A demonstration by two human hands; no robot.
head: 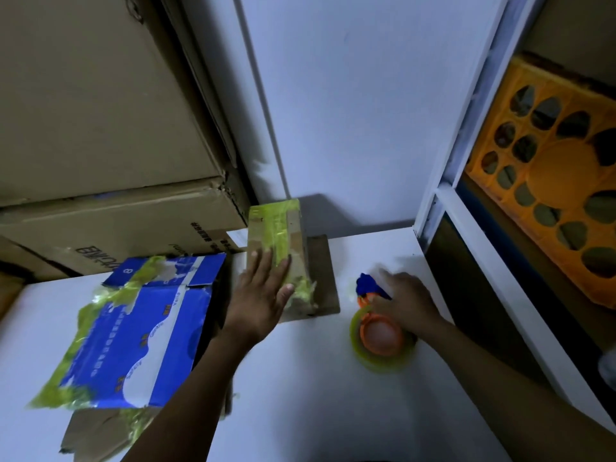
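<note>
Readable text: a white "8" on the blue flap of the blue-and-white carton (140, 335). Its other print, and the black print on the lower stacked carton (116, 228), are too blurred or upside down to read.

Left hand (263, 291): fingers straight and together, palm pressed flat on the small cardboard box (276, 248). The box is banded with yellow-green tape, sits at the back of the white table (300, 395) near the wall, and rests on a brown cardboard sheet (321, 278).

Right hand (403, 301): motion-blurred, fingers curled over the tape dispenser (366, 286) (blue head, orange core). The yellow-green tape roll (380, 341) is on the table, well right of the box.

The blue carton lies tilted just left of the left forearm, with torn yellow-green tape on it. An orange plastic crate (550, 181) is on the shelf to the right.
</note>
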